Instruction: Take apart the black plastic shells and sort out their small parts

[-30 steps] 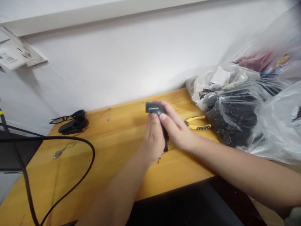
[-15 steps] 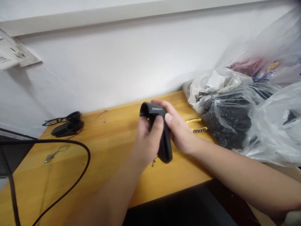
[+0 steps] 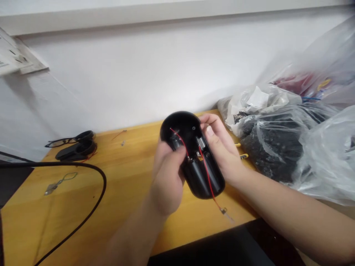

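Observation:
A black plastic casing (image 3: 201, 179) is held above the table between both hands, its hollow inside turned toward me. My left hand (image 3: 169, 173) grips its left side, the thumb on the inner edge. On the other side, my right hand (image 3: 222, 147) is closed around the rim, thumb on top and the other fingers partly hidden behind. Two red wires run inside the casing. The longer red wire (image 3: 206, 170) hangs over the lower end with a small metal piece (image 3: 224, 211) at its tip. Small metal contacts (image 3: 200, 143) show within.
On the wooden table (image 3: 119, 221) lie more black plastic parts (image 3: 76, 149), a small metal piece with green wire (image 3: 52, 187) and yellow-handled pliers (image 3: 243, 156), partly hidden. A black cable (image 3: 104, 184) loops at left. Plastic bags (image 3: 277, 136) stand at right against the wall.
The casing has been turned in my hands, so its open inside with the red wires now faces me instead of its outer side with white lettering. Both hands still hold it.

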`<act>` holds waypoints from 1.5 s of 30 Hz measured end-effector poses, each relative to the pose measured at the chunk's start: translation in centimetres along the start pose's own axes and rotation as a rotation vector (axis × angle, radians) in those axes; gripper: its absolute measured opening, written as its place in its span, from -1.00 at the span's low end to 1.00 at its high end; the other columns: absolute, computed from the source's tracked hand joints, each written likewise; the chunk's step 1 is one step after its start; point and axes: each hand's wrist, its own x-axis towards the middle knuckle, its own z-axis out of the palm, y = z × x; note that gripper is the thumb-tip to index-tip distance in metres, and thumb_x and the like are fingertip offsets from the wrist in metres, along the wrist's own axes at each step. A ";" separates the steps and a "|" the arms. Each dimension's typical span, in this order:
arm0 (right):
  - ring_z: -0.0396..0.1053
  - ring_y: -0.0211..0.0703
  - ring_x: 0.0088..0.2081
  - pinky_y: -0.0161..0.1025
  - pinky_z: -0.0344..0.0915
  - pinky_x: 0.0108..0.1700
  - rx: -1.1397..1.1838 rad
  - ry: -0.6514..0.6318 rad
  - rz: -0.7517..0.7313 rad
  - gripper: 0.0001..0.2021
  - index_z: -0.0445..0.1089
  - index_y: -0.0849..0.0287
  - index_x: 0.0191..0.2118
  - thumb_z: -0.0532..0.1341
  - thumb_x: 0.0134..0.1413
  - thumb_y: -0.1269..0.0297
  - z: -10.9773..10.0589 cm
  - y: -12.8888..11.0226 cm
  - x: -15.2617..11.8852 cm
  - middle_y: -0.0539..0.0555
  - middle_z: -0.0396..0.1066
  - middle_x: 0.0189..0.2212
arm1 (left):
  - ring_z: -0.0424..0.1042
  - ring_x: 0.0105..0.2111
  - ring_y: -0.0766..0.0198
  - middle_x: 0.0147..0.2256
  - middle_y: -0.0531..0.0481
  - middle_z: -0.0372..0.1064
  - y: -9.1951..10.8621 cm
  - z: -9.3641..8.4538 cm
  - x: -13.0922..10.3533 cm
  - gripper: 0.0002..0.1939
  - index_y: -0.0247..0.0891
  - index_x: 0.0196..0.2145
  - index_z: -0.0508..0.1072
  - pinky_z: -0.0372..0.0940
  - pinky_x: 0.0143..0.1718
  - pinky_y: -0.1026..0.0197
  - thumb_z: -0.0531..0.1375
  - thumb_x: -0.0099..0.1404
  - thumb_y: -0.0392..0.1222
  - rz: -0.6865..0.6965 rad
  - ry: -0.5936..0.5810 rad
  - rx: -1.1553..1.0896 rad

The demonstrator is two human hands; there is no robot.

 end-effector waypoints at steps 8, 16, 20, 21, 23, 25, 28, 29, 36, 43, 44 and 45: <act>0.52 -0.10 0.00 -0.08 0.53 0.09 -0.097 0.015 -0.137 -0.86 0.35 0.01 -0.16 0.23 0.46 0.13 -0.2 0.0 0.1 0.06 0.52 -0.02 | 0.45 0.22 0.03 0.14 -0.06 0.52 1.0 0.5 -0.4 -0.81 -0.13 0.04 0.55 0.34 0.31 -0.02 0.20 0.56 -0.13 0.244 -0.032 0.391; 0.50 -0.01 0.09 0.06 0.49 0.21 -0.183 0.105 -0.225 -0.82 0.38 0.03 -0.25 0.31 0.39 0.14 -0.2 -0.5 -0.1 0.11 0.50 -0.03 | 0.46 0.20 0.10 0.10 -0.07 0.52 0.9 0.8 -0.7 -0.72 -0.09 0.17 0.48 0.32 0.33 0.03 0.14 0.58 -0.18 0.286 -0.001 0.466; 0.47 -0.05 0.09 0.03 0.45 0.24 -0.182 0.085 -0.301 -0.85 0.40 0.04 -0.25 0.30 0.40 0.20 -0.2 -0.4 -0.3 0.09 0.46 -0.07 | 0.50 0.10 0.09 0.01 -0.08 0.53 0.8 0.9 -0.6 -0.79 -0.13 0.09 0.48 0.33 0.28 0.00 0.14 0.57 -0.19 0.279 0.044 0.511; 0.46 -0.06 0.08 0.02 0.45 0.24 -0.184 0.077 -0.317 -0.87 0.41 0.04 -0.25 0.30 0.40 0.22 -0.2 -0.4 -0.4 0.09 0.46 -0.07 | 0.50 0.09 0.09 -0.01 -0.07 0.53 0.9 0.9 -0.5 -0.81 -0.15 0.06 0.48 0.32 0.29 0.00 0.14 0.56 -0.20 0.288 0.056 0.531; 0.46 -0.06 0.06 0.01 0.45 0.21 -0.204 0.070 -0.336 -0.89 0.42 0.04 -0.23 0.30 0.39 0.23 -0.2 -0.4 -0.4 0.09 0.46 -0.08 | 0.50 0.09 0.11 -0.03 -0.07 0.52 1.0 1.0 -0.6 -0.83 -0.16 0.03 0.48 0.28 0.33 0.01 0.14 0.56 -0.22 0.311 0.071 0.555; 0.46 -0.04 0.05 0.02 0.45 0.18 -0.232 0.073 -0.335 -0.90 0.43 0.03 -0.21 0.30 0.39 0.21 -0.3 -0.5 -0.5 0.10 0.47 -0.08 | 0.49 0.11 0.10 0.01 -0.07 0.52 1.0 0.9 -0.6 -0.81 -0.16 0.05 0.47 0.27 0.35 0.02 0.13 0.56 -0.23 0.332 0.062 0.557; 0.47 -0.01 0.05 0.05 0.45 0.19 -0.242 0.073 -0.315 -0.91 0.43 0.02 -0.19 0.30 0.39 0.18 -0.3 -0.5 -0.5 0.11 0.47 -0.07 | 0.46 0.19 0.05 0.13 -0.10 0.50 1.1 0.9 -0.7 -0.71 -0.15 0.16 0.45 0.27 0.36 -0.02 0.12 0.55 -0.25 0.379 0.038 0.573; 0.48 -0.01 0.06 0.05 0.44 0.20 -0.238 0.066 -0.314 -0.91 0.42 0.02 -0.18 0.29 0.40 0.18 -0.3 -0.5 -0.5 0.11 0.48 -0.06 | 0.45 0.22 0.03 0.17 -0.11 0.48 1.2 0.9 -0.7 -0.68 -0.15 0.20 0.44 0.26 0.37 -0.04 0.12 0.55 -0.26 0.395 0.031 0.581; 0.51 0.01 0.11 0.06 0.49 0.17 -0.214 -0.007 -0.264 -0.90 0.35 -0.01 -0.14 0.24 0.45 0.15 -0.2 -0.5 -0.3 0.10 0.53 -0.05 | 0.38 0.32 -0.04 0.27 -0.14 0.43 1.3 0.9 -0.5 -0.67 -0.19 0.20 0.47 0.28 0.38 -0.07 0.13 0.54 -0.28 0.389 -0.003 0.548; 0.54 -0.03 0.05 0.02 0.52 0.10 -0.209 -0.019 -0.242 -0.93 0.36 -0.04 -0.13 0.21 0.48 0.17 -0.1 -0.4 -0.5 0.08 0.54 -0.02 | 0.43 0.25 -0.04 0.19 -0.06 0.48 1.0 0.3 -1.0 -0.62 -0.06 0.27 0.44 0.31 0.36 -0.08 0.16 0.56 -0.17 0.335 0.032 0.517; 0.54 -0.03 0.06 0.02 0.52 0.10 -0.208 -0.015 -0.243 -0.93 0.36 -0.04 -0.13 0.21 0.48 0.17 0.0 -0.4 -0.5 0.09 0.54 -0.02 | 0.44 0.23 -0.03 0.17 -0.05 0.49 1.1 0.3 -1.0 -0.65 -0.06 0.25 0.45 0.32 0.35 -0.08 0.15 0.56 -0.17 0.361 0.039 0.542; 0.54 -0.02 0.07 0.03 0.52 0.10 -0.211 -0.010 -0.246 -0.93 0.36 -0.03 -0.12 0.21 0.47 0.16 0.0 -0.4 -0.5 0.09 0.54 -0.03 | 0.44 0.22 -0.02 0.14 -0.05 0.50 1.1 0.3 -1.0 -0.66 -0.06 0.22 0.47 0.32 0.34 -0.06 0.15 0.56 -0.18 0.386 0.048 0.561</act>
